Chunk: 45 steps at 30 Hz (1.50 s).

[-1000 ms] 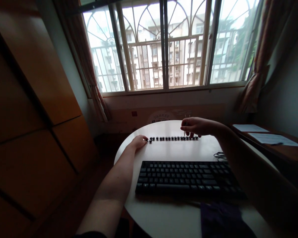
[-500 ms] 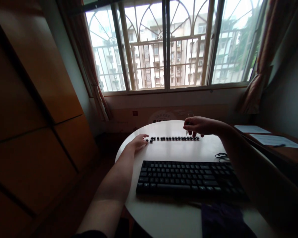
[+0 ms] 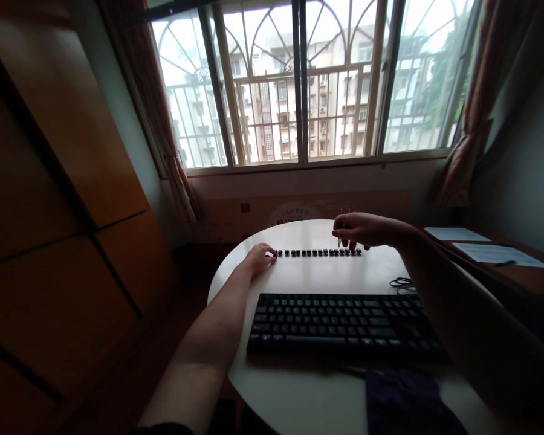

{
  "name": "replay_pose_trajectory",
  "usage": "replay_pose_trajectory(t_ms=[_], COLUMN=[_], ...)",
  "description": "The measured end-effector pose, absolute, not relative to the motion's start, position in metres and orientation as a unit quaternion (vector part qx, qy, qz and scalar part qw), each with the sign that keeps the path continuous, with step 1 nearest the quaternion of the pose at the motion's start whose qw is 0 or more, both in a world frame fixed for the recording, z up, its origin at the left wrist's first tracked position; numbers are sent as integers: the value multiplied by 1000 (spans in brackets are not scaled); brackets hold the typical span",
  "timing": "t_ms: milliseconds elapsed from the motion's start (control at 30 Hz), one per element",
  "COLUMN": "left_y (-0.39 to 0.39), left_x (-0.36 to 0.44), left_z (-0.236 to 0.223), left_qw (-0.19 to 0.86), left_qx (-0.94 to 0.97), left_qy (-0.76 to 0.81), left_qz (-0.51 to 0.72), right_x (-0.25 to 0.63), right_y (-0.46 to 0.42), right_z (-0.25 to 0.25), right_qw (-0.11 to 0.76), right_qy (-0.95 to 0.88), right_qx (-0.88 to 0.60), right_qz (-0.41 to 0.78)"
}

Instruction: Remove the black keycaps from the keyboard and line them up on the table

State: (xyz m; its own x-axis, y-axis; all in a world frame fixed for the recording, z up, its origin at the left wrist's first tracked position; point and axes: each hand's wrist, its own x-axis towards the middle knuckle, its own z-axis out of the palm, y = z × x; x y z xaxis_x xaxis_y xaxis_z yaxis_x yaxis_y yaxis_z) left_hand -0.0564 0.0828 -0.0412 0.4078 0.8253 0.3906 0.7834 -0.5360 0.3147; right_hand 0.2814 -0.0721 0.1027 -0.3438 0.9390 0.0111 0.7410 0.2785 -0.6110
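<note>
A row of small black keycaps (image 3: 315, 253) runs across the far part of the white round table (image 3: 317, 284). At its left end my left hand (image 3: 258, 260) has thumb and fingers closed around a black keycap (image 3: 274, 254), partly hidden by the fingertips. Above the right part of the row, my right hand (image 3: 362, 229) grips what looks like a wire keycap puller (image 3: 345, 210). Two thin prongs show above the fingers and a narrow tip points down towards the keycaps. Nearer to me lies a black keyboard (image 3: 326, 326), partly covered on its right by my right forearm.
A coiled black cable (image 3: 402, 284) lies behind the keyboard's right side. Dark purple cloth (image 3: 399, 399) rests at the table's near edge. Papers (image 3: 498, 254) with a pen lie on a brown surface to the right. A window (image 3: 299, 84) is beyond the table.
My left hand has shifted slightly right and its spread fingers have closed on a keycap at the row's left end. My right hand stays nearly in place with the puller.
</note>
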Motion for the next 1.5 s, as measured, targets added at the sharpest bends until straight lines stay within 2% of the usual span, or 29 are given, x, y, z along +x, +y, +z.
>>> replay_pose_trajectory(t_ms=[367,700,1500], left_y=[83,85,90], left_x=[-63,-74,-70], left_z=[-36,-37,-41], left_qw=[44,97,51], left_qx=[827,782,798], left_qy=[499,576,574], left_qz=[254,216,175], right_x=[281,281,279], right_y=[-75,-75,-76], right_z=[104,101,102], right_qw=[184,165,144], right_qy=[-778,-775,-774], right_qx=[-538,-540,-552], right_qz=[267,283,275])
